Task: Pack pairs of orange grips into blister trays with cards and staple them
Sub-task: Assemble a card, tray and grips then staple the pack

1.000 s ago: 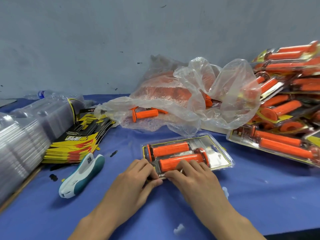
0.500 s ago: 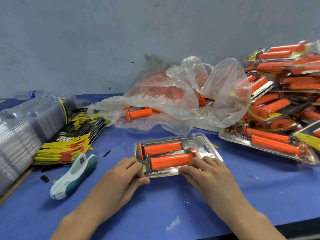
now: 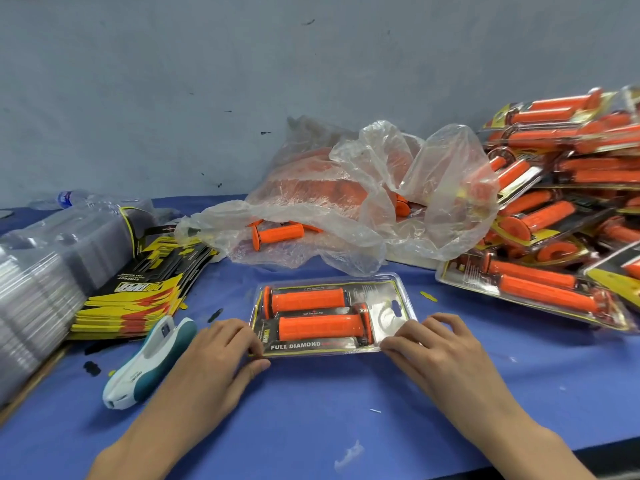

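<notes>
- Orange grips (image 3: pixel 320 327), two of them, lie side by side in a clear blister tray (image 3: pixel 384 289), flanged ends opposite, over a card (image 3: pixel 294 347) reading "FULL DIAMOND".
- left hand (image 3: pixel 221 355) pinches the tray's near left corner, thumb under the edge, fingers on top.
- right hand (image 3: pixel 436 348) holds the near right corner with curled fingers.
- tray lies flat on the blue table (image 3: pixel 311 410), centre, between both hands.
- white and teal stapler (image 3: pixel 149 365) lies just left of the left hand, not touched.
- stack of yellow-black cards (image 3: pixel 128 299) behind the stapler; stack of clear trays (image 3: pixel 41 271) far left.
- crumpled plastic bag (image 3: pixel 346 202) behind the tray, loose grip (image 3: pixel 277 233) at its mouth.
- pile of filled packs (image 3: pixel 571 202) at right.
</notes>
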The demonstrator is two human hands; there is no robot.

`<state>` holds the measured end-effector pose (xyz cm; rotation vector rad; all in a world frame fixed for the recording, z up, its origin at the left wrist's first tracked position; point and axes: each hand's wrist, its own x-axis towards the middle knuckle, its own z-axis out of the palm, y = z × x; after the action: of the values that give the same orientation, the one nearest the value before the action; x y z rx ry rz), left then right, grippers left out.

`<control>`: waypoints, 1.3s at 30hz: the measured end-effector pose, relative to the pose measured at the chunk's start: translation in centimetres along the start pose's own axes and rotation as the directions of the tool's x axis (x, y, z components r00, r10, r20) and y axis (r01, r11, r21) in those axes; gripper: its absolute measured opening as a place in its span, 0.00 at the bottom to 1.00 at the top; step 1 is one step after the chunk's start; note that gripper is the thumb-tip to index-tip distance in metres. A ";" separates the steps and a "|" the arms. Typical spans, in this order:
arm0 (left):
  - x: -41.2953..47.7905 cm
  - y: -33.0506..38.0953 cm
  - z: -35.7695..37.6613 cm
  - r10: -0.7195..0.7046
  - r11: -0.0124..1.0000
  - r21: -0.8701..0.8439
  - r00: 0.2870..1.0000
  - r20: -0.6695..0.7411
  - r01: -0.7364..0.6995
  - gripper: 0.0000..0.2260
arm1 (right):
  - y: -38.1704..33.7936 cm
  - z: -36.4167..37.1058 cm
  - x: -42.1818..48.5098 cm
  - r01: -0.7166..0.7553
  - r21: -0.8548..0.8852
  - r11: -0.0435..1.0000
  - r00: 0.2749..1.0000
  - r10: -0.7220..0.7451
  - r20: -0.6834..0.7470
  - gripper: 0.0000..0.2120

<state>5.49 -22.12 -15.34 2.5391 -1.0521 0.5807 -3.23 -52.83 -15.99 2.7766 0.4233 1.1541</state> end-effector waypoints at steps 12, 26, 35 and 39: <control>1.3 4.4 2.5 0.166 0.964 0.221 0.983 -0.072 -0.147 0.03 | -3.8 0.4 1.0 0.146 0.146 0.978 0.989 -0.146 -0.014 0.05; 1.7 4.3 1.9 0.176 0.965 0.215 0.979 -0.103 -0.150 0.07 | -3.4 3.3 7.2 -0.692 0.639 -0.337 0.408 0.548 0.730 0.07; 2.2 5.3 2.8 0.245 0.959 0.187 0.955 -0.170 -0.212 0.04 | -3.9 4.2 7.1 -0.648 0.666 -0.369 0.372 0.610 0.700 0.04; 2.8 7.4 3.6 0.316 0.939 0.199 0.930 -0.188 -0.279 0.06 | -4.3 4.9 7.0 -0.687 0.666 -0.290 0.370 0.649 0.665 0.12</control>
<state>2.76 -30.36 -16.01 2.3946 -1.3681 1.0471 4.07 -46.60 -15.56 4.3629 -1.4047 1.0601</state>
